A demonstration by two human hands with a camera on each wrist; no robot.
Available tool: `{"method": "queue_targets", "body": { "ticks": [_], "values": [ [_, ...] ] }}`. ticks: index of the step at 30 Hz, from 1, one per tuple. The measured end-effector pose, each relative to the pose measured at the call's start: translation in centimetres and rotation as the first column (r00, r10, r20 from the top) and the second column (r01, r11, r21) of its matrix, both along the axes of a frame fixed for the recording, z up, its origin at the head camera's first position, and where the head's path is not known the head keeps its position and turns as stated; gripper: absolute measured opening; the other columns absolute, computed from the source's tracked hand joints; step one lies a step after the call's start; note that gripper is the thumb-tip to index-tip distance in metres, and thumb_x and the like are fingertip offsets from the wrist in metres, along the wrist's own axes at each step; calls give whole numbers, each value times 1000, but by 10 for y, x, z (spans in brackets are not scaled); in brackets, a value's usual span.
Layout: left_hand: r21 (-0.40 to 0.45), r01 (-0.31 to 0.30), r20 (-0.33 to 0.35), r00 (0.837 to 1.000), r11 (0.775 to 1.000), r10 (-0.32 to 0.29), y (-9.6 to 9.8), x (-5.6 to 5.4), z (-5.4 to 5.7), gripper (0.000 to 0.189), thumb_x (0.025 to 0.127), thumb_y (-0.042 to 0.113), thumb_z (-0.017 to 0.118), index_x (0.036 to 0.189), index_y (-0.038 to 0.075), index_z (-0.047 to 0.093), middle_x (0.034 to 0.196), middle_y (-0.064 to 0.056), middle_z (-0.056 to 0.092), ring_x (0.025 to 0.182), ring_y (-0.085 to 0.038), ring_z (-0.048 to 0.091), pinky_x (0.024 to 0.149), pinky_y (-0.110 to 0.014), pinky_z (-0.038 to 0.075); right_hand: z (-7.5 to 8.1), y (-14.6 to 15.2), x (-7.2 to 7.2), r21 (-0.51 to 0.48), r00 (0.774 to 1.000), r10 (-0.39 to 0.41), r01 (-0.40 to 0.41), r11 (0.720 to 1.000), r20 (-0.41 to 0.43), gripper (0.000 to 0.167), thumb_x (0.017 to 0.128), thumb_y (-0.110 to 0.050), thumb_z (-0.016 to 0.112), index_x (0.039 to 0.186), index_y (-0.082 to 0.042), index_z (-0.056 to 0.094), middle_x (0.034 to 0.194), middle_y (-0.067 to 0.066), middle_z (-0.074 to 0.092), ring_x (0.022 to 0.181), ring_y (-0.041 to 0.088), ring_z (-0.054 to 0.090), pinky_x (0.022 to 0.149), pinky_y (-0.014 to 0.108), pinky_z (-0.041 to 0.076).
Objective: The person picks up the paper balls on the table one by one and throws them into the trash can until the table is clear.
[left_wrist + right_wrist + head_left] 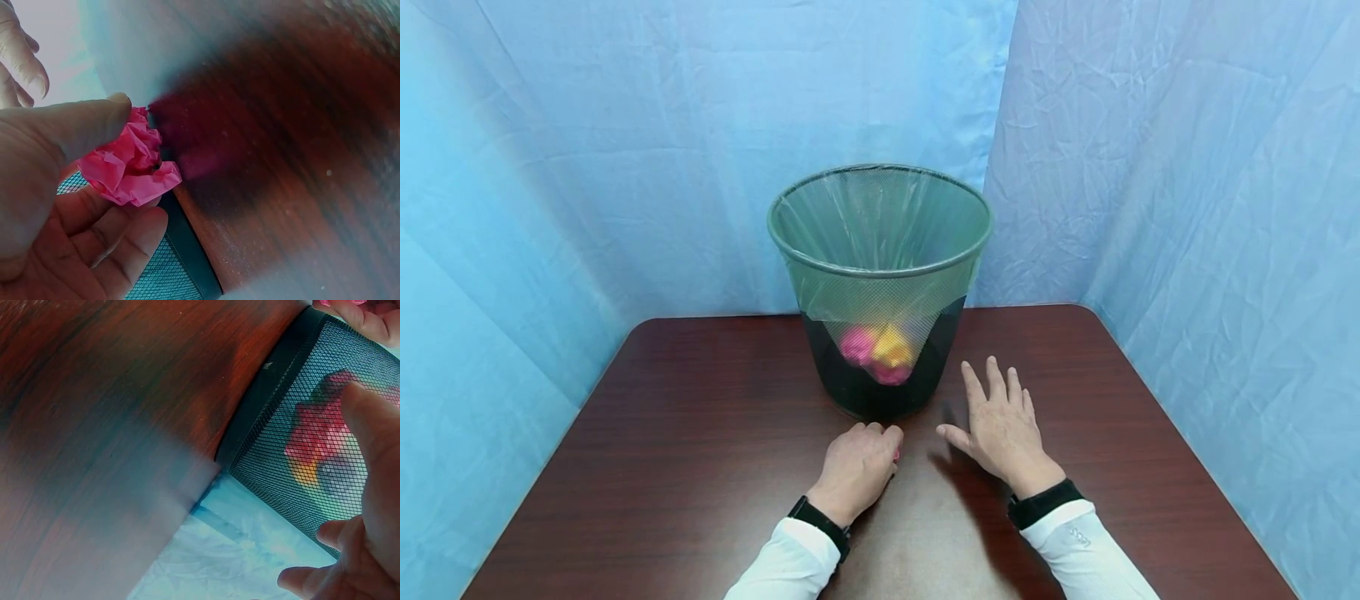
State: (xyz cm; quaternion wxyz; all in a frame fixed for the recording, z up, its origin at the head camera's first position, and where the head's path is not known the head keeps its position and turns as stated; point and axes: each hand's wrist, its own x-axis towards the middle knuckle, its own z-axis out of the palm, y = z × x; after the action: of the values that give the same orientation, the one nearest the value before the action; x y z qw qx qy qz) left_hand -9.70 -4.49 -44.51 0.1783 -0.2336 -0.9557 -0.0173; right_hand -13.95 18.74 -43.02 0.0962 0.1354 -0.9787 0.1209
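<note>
A crumpled pink paper ball (132, 164) is pinched between the thumb and fingers of my left hand (859, 468), just in front of the bin. In the head view the hand hides most of that ball. My right hand (1002, 429) has its fingers spread and holds nothing, to the right of the bin's base. The mesh wastebasket (880, 287) stands upright on the table, lined with a clear bag. Through its mesh I see pink (858, 344) and yellow (892, 346) crumpled paper at the bottom. The right wrist view shows red-pink paper (315, 434) behind the mesh.
The dark brown wooden table (715, 392) has rounded far corners. Light blue cloth (700, 150) hangs behind it and along both sides. The bin's rim (880, 273) stands well above both hands. A dark band (1045, 502) is on my right wrist.
</note>
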Motion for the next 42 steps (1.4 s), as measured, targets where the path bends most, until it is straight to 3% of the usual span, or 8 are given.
{"method": "queue_targets", "body": {
  "ticks": [10, 17, 31, 36, 42],
  "values": [
    [32, 18, 42, 999, 999, -19, -3, 2, 1, 24, 84, 30, 89, 89, 16, 70, 82, -2, 68, 72, -21, 65, 58, -34, 56, 1, 0, 0, 2, 1000, 0, 0, 1000, -5, 102, 87, -61, 77, 163, -10, 33, 165, 32, 27, 149, 60, 25, 115, 73, 32],
    [44, 38, 95, 995, 998, -42, -5, 5, 1, 36, 78, 33, 94, 94, 14, 68, 87, -3, 67, 75, -20, 65, 64, -33, 58, 2, 0, 1, 3, 1000, -2, 2, 1000, 3, 101, 88, -60, 77, 163, -10, 33, 165, 32, 27, 150, 60, 24, 115, 73, 31],
    [47, 52, 69, 996, 998, -55, -8, 4, 0, 22, 84, 21, 89, 90, 12, 69, 80, -3, 67, 67, -17, 65, 59, -31, 57, 4, 1, 1, 3, 1000, 6, -6, 1000, 2, 98, 88, -60, 76, 162, -11, 35, 165, 32, 28, 150, 60, 24, 116, 73, 30],
    [69, 50, 76, 996, 996, -55, -12, 5, 7, 18, 85, 19, 88, 91, 13, 71, 81, -2, 67, 69, -16, 65, 60, -31, 57, 8, 1, -1, 1, 1000, 7, -7, 1000, -12, 99, 87, -59, 78, 162, -10, 36, 164, 33, 29, 149, 61, 24, 116, 74, 30],
    [70, 64, 1, 998, 995, -65, -17, 6, 19, 19, 83, 18, 89, 92, 13, 73, 87, -2, 72, 72, -14, 67, 65, -29, 59, 17, 2, -5, 6, 1000, -4, 4, 1000, 15, 101, 88, -62, 76, 164, -12, 32, 166, 31, 25, 151, 60, 21, 118, 73, 27]
  ]
}}
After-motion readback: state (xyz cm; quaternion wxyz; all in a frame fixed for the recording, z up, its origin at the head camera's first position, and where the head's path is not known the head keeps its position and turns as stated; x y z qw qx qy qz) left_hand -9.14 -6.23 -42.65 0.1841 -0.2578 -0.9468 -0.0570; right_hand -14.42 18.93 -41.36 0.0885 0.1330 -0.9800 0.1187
